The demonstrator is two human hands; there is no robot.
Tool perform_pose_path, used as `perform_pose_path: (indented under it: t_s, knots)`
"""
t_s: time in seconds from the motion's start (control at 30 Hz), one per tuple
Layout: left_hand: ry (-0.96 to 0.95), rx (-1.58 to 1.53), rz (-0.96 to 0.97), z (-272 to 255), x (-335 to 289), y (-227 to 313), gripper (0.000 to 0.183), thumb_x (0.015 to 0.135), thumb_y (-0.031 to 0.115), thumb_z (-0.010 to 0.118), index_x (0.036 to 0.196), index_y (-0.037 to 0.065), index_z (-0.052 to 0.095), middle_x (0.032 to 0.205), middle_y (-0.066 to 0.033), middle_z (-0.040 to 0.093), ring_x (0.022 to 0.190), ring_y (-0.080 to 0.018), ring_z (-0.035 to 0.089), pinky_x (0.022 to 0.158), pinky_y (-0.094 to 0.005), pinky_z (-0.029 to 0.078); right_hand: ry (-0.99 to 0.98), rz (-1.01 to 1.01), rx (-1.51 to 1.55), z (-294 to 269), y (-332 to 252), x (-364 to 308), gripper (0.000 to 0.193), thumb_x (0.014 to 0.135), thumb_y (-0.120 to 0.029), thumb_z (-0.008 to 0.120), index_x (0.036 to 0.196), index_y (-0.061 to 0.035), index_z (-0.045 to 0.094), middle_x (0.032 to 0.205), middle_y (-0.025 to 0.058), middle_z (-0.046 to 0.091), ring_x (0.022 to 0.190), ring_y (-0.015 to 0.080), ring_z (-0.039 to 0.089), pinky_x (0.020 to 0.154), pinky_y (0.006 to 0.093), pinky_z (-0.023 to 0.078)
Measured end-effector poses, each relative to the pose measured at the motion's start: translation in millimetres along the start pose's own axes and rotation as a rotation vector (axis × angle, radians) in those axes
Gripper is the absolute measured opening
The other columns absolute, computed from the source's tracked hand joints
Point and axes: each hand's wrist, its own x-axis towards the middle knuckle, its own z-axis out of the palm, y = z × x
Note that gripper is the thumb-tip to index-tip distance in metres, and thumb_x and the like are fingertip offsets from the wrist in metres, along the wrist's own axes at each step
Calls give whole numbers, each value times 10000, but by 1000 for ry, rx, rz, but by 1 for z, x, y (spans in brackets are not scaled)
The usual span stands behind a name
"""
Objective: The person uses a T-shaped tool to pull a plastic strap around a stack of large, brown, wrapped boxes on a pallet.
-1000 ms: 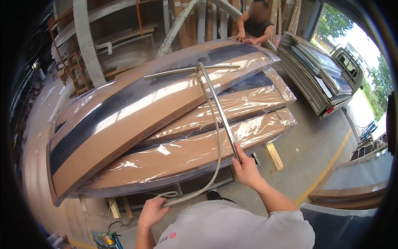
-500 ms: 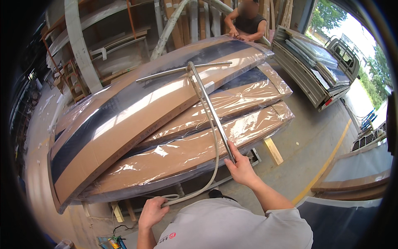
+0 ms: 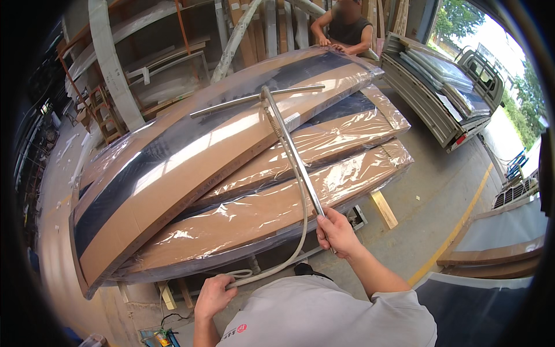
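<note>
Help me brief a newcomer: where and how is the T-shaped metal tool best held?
Probably by the near end of its shaft, from the near side, where the right hand wraps it: this slim, straight bar slants toward the camera, while the crossbar spans the far end and the hose hangs alongside.

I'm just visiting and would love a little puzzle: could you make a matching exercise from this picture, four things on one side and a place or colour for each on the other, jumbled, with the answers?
1. T-shaped metal tool
2. pale hose
3. truck
4. top wrapped package

A. at the picture's upper right
B. in the right hand
C. brown with a dark band
D. in the left hand

Pairs: 1-B, 2-D, 3-A, 4-C
</note>
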Motion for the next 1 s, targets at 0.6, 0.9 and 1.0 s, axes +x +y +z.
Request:
perform_pose_path:
  t_s: [0.6, 0.9, 1.0]
  knots:
    - [28, 51, 11, 10, 3, 13, 246, 734, 115, 655, 935, -22, 691, 884, -212, 656, 810, -393, 645, 724, -426, 525, 187, -128, 233, -53, -62, 58, 283, 1043, -240, 510, 1158, 17, 542, 608, 11, 436, 387, 91, 373, 348, 258, 294]
    - [98, 34, 77, 15, 35, 48, 168, 778, 100, 617, 882, -27, 649, 802, -219, 615, 767, -412, 622, 691, -469, 504, 110, -82, 319, -62, -110, 155, 319, 1044, -281, 509, 1238, -29, 486, 636, -10, 379, 436, 97, 340, 418, 286, 305]
    - [117, 25, 97, 19, 42, 55, 157, 777, 86, 621, 883, -27, 648, 791, -218, 609, 765, -418, 617, 690, -473, 500, 40, -46, 397, -51, -113, 162, 317, 1041, -290, 517, 1232, -37, 491, 635, -9, 382, 443, 99, 353, 428, 281, 310]
